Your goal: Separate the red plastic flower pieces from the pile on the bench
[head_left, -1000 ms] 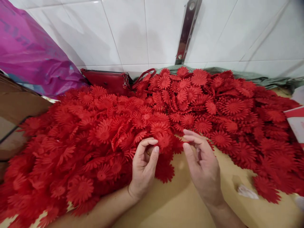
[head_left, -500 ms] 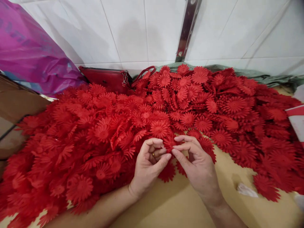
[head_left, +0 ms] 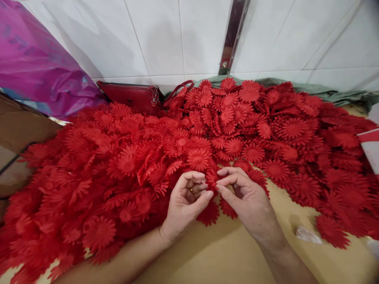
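Head view: I see both hands meeting at the near edge of the pile (head_left: 183,146).
Left hand (head_left: 185,205): curled, thumb and forefinger pinched onto a flower (head_left: 212,178); a ring shows on one folded finger.
Right hand (head_left: 247,203): fingers bent, thumb and forefinger pinched on the same flower from the other side.
Flower: small, red, caught between the two sets of fingertips, just above the table (head_left: 225,252) and touching the pile's front edge.
Flower's heading: it is round and mostly covered by fingers, so I cannot tell a long axis or which way its face turns.
Below the grip: two more red flowers (head_left: 210,215) lie flat on the table, partly under my hands.
Pile: red daisy-shaped flowers heaped from left to right across the table.
Behind the pile: a red purse (head_left: 130,96) against the tiled wall (head_left: 166,39), a pink bag (head_left: 38,71) at left.
Right side: a white scrap (head_left: 308,234) on the table.
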